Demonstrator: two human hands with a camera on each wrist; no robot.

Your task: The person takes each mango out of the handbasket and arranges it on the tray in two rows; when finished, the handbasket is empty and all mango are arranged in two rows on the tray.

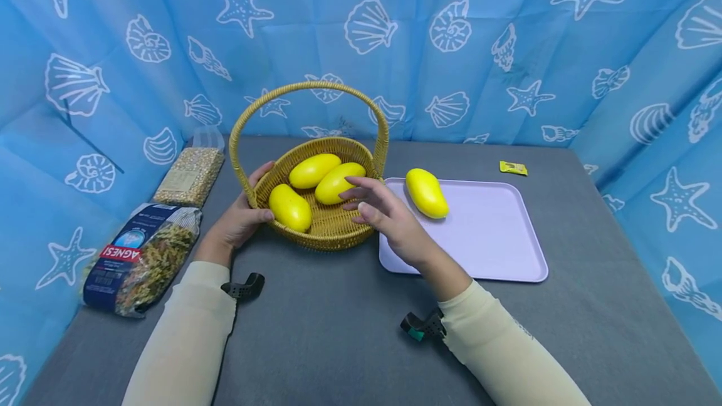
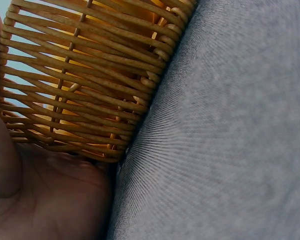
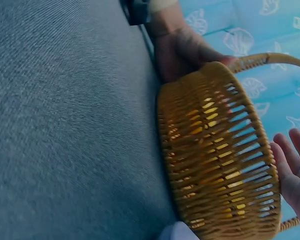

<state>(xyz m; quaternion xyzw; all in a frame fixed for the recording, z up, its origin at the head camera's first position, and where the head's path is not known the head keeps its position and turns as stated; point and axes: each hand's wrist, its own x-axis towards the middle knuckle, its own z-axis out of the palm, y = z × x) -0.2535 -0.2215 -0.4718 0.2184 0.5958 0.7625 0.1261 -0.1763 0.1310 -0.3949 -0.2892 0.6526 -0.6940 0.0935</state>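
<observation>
A wicker basket (image 1: 329,240) with a tall arched handle stands on the table and carries three yellow mangoes (image 1: 341,183). My left hand (image 1: 239,218) grips the basket's left side, thumb at the rim near the handle's foot and fingers behind. In the left wrist view its palm lies against the woven wall (image 2: 85,80). My right hand (image 1: 389,215) is over the basket's right rim, fingers spread and slightly bent, holding nothing. Another mango (image 1: 427,193) lies at the left end of a lilac tray (image 1: 485,237), right of the basket.
At the left lie a pasta bag (image 1: 141,259) and a clear bag of pale grains (image 1: 190,177). A small yellow packet (image 1: 513,168) lies behind the tray. Blue curtains (image 1: 316,30) with shell prints border the grey table (image 1: 316,331) at the back and sides.
</observation>
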